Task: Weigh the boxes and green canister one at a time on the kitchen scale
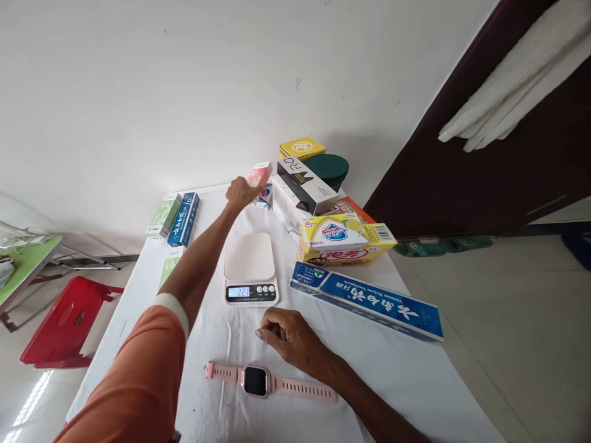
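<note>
My left hand reaches to the far side of the table, its fingers closed on a small pink box. Just under that box a white and blue soap box is partly hidden. Closer to me stands a white kitchen scale with a bare plate; its lit display seems to read 221. My right hand rests on the cloth in front of the scale, fingers curled in, with nothing visible in them. Below it lies a pink smartwatch with its strap spread out.
On the right are a blue toothpaste box, yellow Safeguard boxes, a black and white box, a yellow box and a dark green lid. Green and blue boxes stand left. A red chair is beside the table.
</note>
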Available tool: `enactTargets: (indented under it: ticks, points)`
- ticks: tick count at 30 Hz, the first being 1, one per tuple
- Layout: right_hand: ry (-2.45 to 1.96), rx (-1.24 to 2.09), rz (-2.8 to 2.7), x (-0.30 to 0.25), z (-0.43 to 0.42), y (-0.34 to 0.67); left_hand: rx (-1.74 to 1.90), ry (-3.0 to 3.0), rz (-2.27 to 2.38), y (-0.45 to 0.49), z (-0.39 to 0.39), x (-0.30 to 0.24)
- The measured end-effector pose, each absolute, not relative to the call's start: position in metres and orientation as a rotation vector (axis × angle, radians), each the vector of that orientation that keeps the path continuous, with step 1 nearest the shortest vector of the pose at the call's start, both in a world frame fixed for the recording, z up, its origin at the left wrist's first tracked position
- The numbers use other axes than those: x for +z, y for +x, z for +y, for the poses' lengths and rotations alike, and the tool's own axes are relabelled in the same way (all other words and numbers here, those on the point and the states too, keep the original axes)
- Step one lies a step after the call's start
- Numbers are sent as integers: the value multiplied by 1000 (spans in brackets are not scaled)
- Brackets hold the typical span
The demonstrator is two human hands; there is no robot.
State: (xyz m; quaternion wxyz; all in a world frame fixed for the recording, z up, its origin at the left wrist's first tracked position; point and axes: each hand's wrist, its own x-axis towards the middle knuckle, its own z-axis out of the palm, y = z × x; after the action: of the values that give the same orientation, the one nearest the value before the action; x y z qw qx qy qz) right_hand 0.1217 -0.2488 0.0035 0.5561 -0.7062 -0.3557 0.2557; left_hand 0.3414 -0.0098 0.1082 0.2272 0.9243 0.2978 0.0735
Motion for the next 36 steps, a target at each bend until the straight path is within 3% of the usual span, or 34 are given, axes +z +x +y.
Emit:
enactTargets:
  ticks: [13, 20, 24, 27, 36]
  points:
    - [-1710, 668, -901, -3, -251, 123, 184, 2491, 644, 350, -38, 87]
    - [-1768, 630, -878, -1, -249, 121, 370, 2600, 326, 222, 0, 105]
    - [-1775, 635, -893, 3, -248, 121, 626, 2714, 622, 103, 46, 86]
    - [-1768, 640, -887, 6, -248, 120, 486, 2694, 1019, 43, 68, 68]
    - [-1764, 635, -853, 10, -248, 114, 129, 2592, 1230, 32, 66, 55]
